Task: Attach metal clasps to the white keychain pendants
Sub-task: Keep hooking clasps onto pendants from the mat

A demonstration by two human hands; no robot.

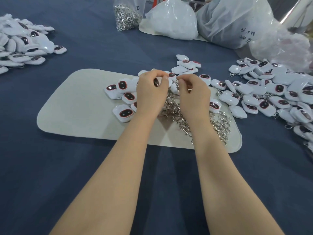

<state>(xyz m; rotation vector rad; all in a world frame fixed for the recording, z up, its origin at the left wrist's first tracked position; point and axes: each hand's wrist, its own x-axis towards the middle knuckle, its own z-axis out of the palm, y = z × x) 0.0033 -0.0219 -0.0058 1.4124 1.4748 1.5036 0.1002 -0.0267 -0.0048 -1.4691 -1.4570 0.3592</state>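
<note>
Far left, heap of white plastic pendants (pixel 25 43) on blue cloth; left hand (pixel 150 92) curls its fingers round one white dark-faced pendant (pixel 156 82) above beige felt mat (pixel 81 107); right hand (pixel 193 92) pinches silver metal clasp (pixel 177 81) just beside it; pile of loose clasps (pixel 220 124) lies on mat's right end.

- Table under a dark blue cloth (pixel 94 51), which fills the view.
- Pale mat (pixel 76 106) with rounded corners, flat on the cloth at the middle.
- Left heap of pendants (pixel 22 43), white, at the far left.
- Right spread of pendants (pixel 274 95), wider, its near edge lapping onto the mat.
- Bag of metal clasps (pixel 126 17), clear, at the far side.
- White plastic bags (pixel 172 21) beside it, seemingly on a second pale sheet.
</note>
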